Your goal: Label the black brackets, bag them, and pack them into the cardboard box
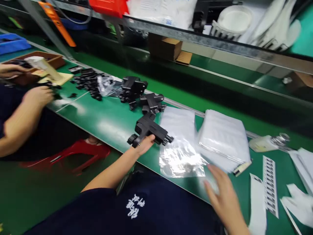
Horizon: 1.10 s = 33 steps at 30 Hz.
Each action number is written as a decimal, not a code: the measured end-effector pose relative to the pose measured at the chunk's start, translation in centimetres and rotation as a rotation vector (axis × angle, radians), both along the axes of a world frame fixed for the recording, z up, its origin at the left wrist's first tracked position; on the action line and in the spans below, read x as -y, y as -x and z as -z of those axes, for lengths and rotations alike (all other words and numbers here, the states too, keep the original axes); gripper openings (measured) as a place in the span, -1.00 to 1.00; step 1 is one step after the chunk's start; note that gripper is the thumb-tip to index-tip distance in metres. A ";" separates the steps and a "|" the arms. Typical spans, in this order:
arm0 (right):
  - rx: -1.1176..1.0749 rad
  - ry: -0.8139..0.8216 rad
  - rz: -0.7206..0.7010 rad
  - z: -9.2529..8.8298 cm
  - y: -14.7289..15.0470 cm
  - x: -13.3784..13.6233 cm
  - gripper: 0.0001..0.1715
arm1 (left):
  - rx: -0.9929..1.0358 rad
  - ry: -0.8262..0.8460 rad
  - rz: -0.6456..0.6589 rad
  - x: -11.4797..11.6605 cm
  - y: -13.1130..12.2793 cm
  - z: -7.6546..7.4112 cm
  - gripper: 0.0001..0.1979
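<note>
My left hand (146,145) is closed around a black gun-shaped plastic device (153,129), held above the bench with its narrow end to the right. Below and right of it lies a clear plastic bag (182,143), flat on the green bench. My right hand (221,187), somewhat blurred, has thumb and fingers apart by the bag's lower right corner; whether a fingertip touches the film I cannot tell. Beside that bag sits a stack of clear plastic bags (223,137). More black gun-shaped devices (152,101) are piled just behind the held one.
Small black parts (89,81) are heaped farther left, where a co-worker's hand (37,96) is busy. A bottle (262,143), a marker-like item (242,168) and a label strip (270,186) lie at right. A metal shelf edge (220,40) crosses above. A red stool (90,151) stands below.
</note>
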State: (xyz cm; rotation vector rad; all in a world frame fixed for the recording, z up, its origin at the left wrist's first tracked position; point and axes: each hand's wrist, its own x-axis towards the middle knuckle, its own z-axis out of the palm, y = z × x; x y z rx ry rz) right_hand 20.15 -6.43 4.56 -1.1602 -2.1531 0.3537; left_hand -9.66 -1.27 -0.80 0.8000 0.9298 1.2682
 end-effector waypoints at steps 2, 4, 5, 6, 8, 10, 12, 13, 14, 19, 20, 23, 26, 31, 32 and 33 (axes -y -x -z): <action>0.019 0.001 0.022 0.1 0.8 0.9 -0.32 | -0.034 -0.015 0.214 0.8 -4.7 -0.3 -0.32; 0.034 0.076 0.041 0.2 1.4 0.8 -0.19 | -0.135 -0.048 0.377 1.5 -7.5 -0.9 -0.32; 0.026 0.111 0.069 0.3 1.3 0.7 -0.18 | -0.190 -0.061 0.439 1.6 -8.1 -1.3 -0.30; 0.010 0.137 0.102 0.4 0.9 0.6 -0.19 | -0.228 -0.059 0.488 1.5 -8.2 -1.7 -0.28; -0.025 0.121 0.164 0.6 -0.7 1.0 -0.24 | -0.205 -0.003 0.562 0.9 -7.6 -2.4 -0.24; -0.014 0.047 0.189 0.6 -2.5 1.8 -0.30 | -0.099 0.084 0.617 0.0 -7.2 -2.9 -0.25; 0.024 -0.018 0.166 0.6 -4.0 2.7 -0.38 | -0.088 0.126 0.650 -0.6 -7.7 -3.1 -0.27; 0.026 -0.021 0.140 0.6 -4.5 3.0 -0.42 | -0.140 0.121 0.642 -0.7 -8.3 -3.1 -0.29; 0.001 0.002 0.122 0.7 -4.9 3.2 -0.45 | -0.212 0.109 0.612 -0.7 -9.1 -3.1 -0.31; -0.531 0.431 0.403 1.7 -6.6 3.6 -0.36 | -0.486 -0.037 0.433 0.0 -12.4 -2.9 -0.33; -0.657 0.565 0.435 2.0 -6.9 3.6 -0.36 | -0.529 -0.093 0.416 0.1 -12.5 -3.0 -0.32; -0.971 0.888 0.418 2.9 -7.1 3.4 -0.39 | -0.645 -0.232 0.406 0.5 -12.5 -3.1 -0.28; -1.153 0.959 0.445 3.5 -7.0 3.2 -0.43 | -0.738 -0.308 0.404 1.0 -12.5 -3.3 -0.26; -0.981 0.696 0.414 3.7 -7.3 3.6 -0.59 | -0.697 -0.225 0.377 1.2 -13.5 -3.2 -0.29; -0.853 0.581 0.410 3.6 -7.4 3.8 -0.64 | -0.649 -0.173 0.369 1.1 -13.8 -3.1 -0.30; -0.704 0.446 0.396 3.5 -7.5 4.0 -0.70 | -0.585 -0.103 0.373 0.9 -14.0 -2.9 -0.31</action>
